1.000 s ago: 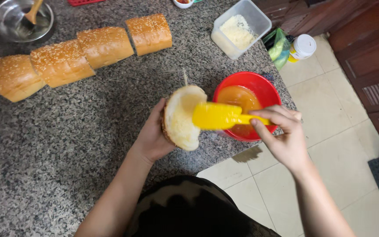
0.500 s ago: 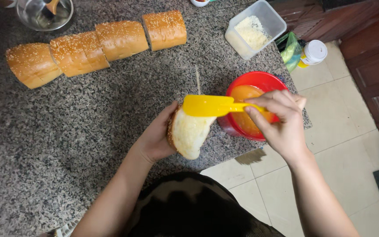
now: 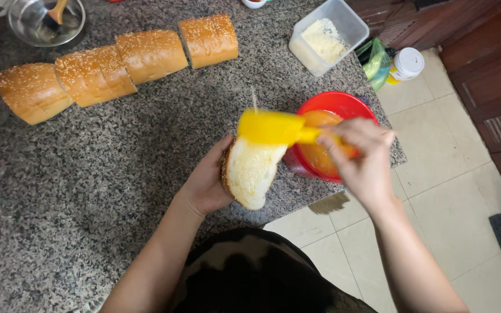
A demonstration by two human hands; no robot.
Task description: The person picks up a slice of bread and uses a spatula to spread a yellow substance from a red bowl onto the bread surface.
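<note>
A speckled granite counter (image 3: 88,191) carries four sesame-topped bread chunks (image 3: 117,64) in a row, well apart from the hands. Nearer the edge stands a red bowl (image 3: 343,104) of orange liquid. The left hand (image 3: 207,182) clasps a bread piece (image 3: 251,173) from behind, cut face outward. The right hand (image 3: 363,156) is closed on a yellow brush (image 3: 271,127), its head touching the bread's top edge.

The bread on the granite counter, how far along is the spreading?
Done: the sesame loaf is cut into pieces. In hand: the left hand holds one cut bread piece cut side up, already glossy, while the right hand sweeps a yellow silicone brush over it, beside the red bowl of orange mixture. Left: four sesame-crusted pieces sit in a row untouched.
</note>
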